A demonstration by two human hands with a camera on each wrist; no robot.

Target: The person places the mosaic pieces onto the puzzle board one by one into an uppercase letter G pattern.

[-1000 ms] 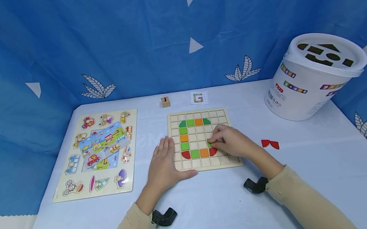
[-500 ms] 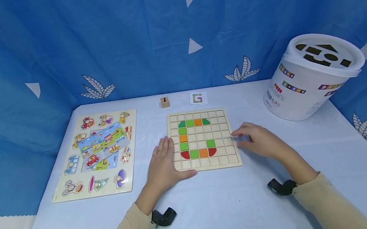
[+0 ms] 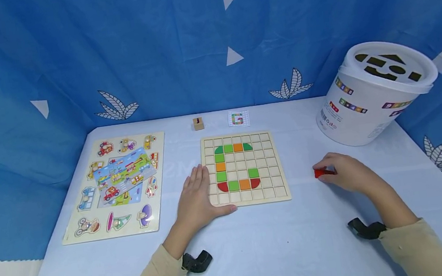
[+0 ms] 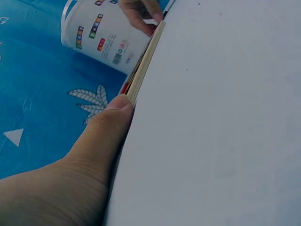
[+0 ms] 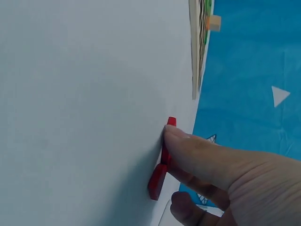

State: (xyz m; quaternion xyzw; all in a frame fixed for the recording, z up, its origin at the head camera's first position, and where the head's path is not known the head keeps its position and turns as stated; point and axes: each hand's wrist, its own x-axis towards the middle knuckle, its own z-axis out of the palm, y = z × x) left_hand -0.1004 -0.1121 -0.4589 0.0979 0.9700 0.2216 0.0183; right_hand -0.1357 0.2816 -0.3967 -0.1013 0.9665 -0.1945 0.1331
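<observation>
My left hand [image 3: 197, 200] lies with straight fingers along the left edge of the wooden grid board [image 3: 264, 154]. Its thumb reaches along the board's near edge, seen close up in the left wrist view. Green, orange and red tiles fill some of the grid cells, among them a lone green tile [image 3: 253, 172] above the right red corner. Off to the right, my right hand [image 3: 345, 172] pinches a red rounded tile [image 5: 172, 121] between thumb and fingers at the table surface. A second red tile [image 5: 157, 182] touches or nearly touches it, partly behind the hand in the head view.
Behind the board are a small wooden cube [image 3: 198, 123] and a card [image 3: 238, 119] with a coloured G pattern. A white bucket [image 3: 357, 116] with a slotted lid stands at the back right. At left lies a vehicle peg puzzle [image 3: 70, 228] with picture cards [image 3: 126, 172] on it.
My right hand has let go of the green tile on the board, moved right across the table and taken hold of a red tile. The left hand has stayed in place.
</observation>
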